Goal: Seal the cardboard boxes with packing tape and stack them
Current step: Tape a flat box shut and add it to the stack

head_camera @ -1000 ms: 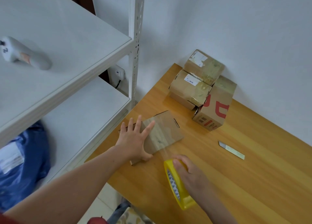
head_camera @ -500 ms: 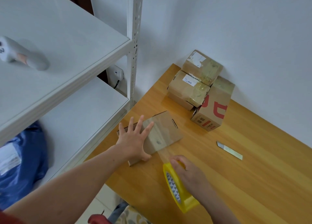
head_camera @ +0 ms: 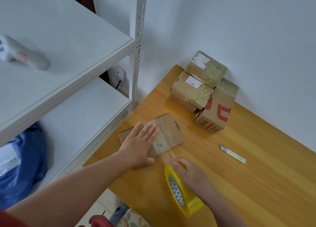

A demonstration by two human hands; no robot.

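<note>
A small flat cardboard box (head_camera: 168,132) lies near the wooden table's left edge. My left hand (head_camera: 139,145) lies flat on its top, fingers straight and together. A strip of clear tape (head_camera: 166,155) runs from the box top down to a yellow tape roll (head_camera: 182,191). My right hand (head_camera: 191,177) grips that roll just in front of the box. Three taped boxes sit in the back corner: a plain box (head_camera: 191,91), a second plain box (head_camera: 206,67) behind it, and a box with red print (head_camera: 216,110).
A metal blade (head_camera: 232,153) lies on the wooden table (head_camera: 256,184) to the right of the box. White metal shelving (head_camera: 68,43) stands to the left, with a grey object (head_camera: 24,55) on its upper shelf and a blue bag (head_camera: 22,160) below.
My left hand's fingers closed together and slid further onto the box top. My right hand stayed just in front of the box with the roll.
</note>
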